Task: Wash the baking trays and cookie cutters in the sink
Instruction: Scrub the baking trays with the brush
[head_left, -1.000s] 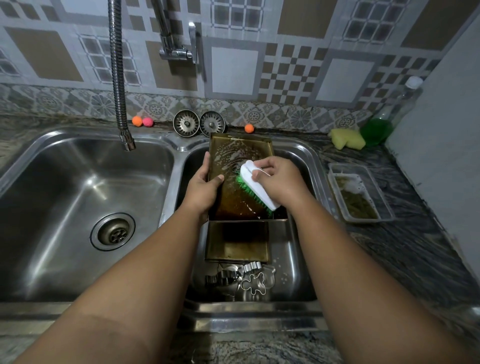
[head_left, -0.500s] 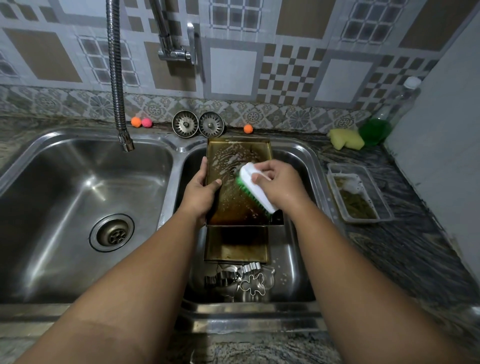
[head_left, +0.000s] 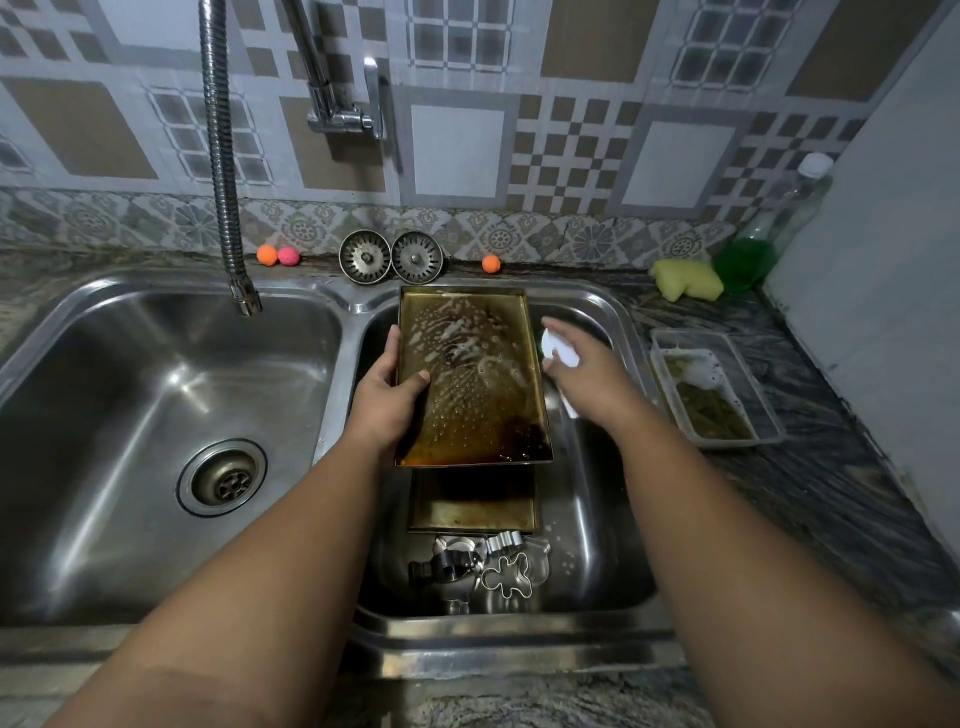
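A brown greasy baking tray (head_left: 478, 395), streaked with soap foam, is tilted up over the right sink basin (head_left: 618, 525). My left hand (head_left: 387, 400) grips its left edge, thumb on the inner face. My right hand (head_left: 582, 371) is off the tray, just to its right, and holds a white scrubbing brush (head_left: 558, 349) whose green bristles are mostly hidden. A second tray (head_left: 472, 504) lies flat in the basin under the first. Several metal cookie cutters (head_left: 483, 569) lie at the near end of the basin.
The left basin (head_left: 156, 415) holds only its drain. A flexible tap hose (head_left: 223, 156) hangs over it. On the counter to the right are a plastic tub of soapy liquid (head_left: 711, 389), a yellow sponge (head_left: 685, 278) and a green soap bottle (head_left: 753, 244). Two sink strainers (head_left: 392, 257) lean against the wall.
My right hand has lifted the brush off the tray's face and moved it right, beside the tray. My left hand still holds the tray, whose soapy face is now fully exposed.
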